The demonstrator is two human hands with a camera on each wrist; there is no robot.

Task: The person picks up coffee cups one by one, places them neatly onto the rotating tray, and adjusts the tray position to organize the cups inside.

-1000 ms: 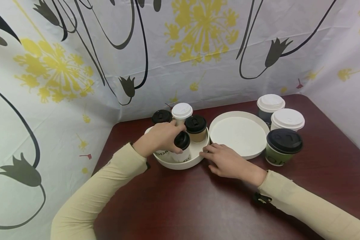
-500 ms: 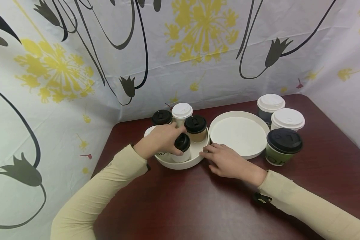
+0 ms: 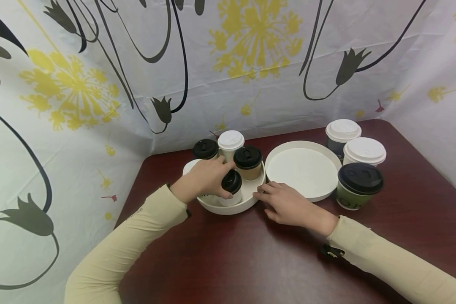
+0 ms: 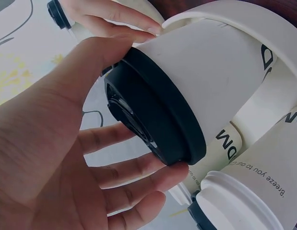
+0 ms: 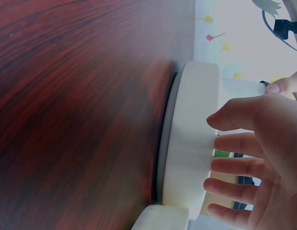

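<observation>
Patterned fabric (image 3: pixel 220 97) hangs behind the dark red bench (image 3: pixel 213 261) and along both its sides. On the bench, two round, low-rimmed trays sit side by side: the left tray (image 3: pixel 232 210) and the right tray (image 3: pixel 304 169).

Your left grip (image 3: pixel 203 177) grasps the white cup (image 3: pixel 233 199) from above, thumb on the near side of its black lid (image 3: pixel 231 180) and fingertips on the opposite side. The white cup is upright within the rim of the left tray, at the front; you cannot tell whether its base touches the tray floor.

Your right grip (image 3: pixel 285 202) is released, its extended fingers resting on the left tray's rim, just beside the right tray.

Around the white cup, the left tray also carries a tan cup (image 3: pixel 249 173) with a black lid, a white-lidded cup (image 3: pixel 231 141) at the back, a black-lidded cup (image 3: pixel 205 149) at back left, and another white-lidded cup partly hidden by your left grip. To the right of the right tray, note a green cup (image 3: pixel 351 196) with a black lid, and two white-lidded cups behind it.
</observation>
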